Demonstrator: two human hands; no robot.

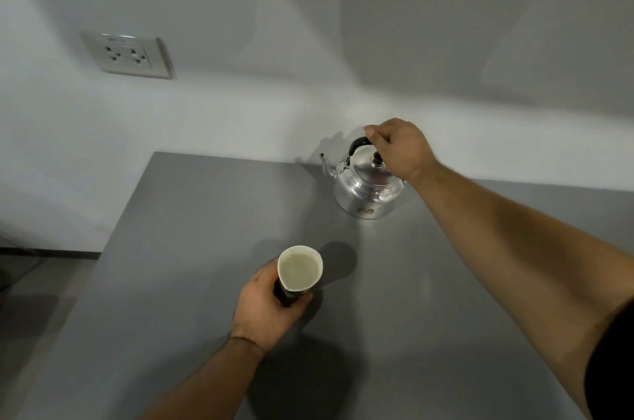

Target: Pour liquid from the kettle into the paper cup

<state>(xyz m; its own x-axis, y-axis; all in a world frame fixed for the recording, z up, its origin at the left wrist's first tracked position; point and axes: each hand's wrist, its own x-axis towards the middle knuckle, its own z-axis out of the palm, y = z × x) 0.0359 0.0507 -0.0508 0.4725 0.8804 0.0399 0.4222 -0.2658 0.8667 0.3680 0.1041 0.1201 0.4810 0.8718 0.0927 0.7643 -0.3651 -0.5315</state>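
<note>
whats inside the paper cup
Pale, slightly cloudy liquid fills the paper cup close to its rim. The cup's bottom cannot be seen through it; the left hand covers its outer side.

My kettle (368, 184) is polished silver metal, squat and rounded, standing upright on the grey countertop (411, 282) near the wall; its thin spout points left, its black arched handle is raised, and a small black knob crowns the lid. My paper cup (299, 273) sits well apart, nearer me; dark outside, white inside, tilted slightly, its rim a little pinched (pale liquid fills it close to the brim).
</note>
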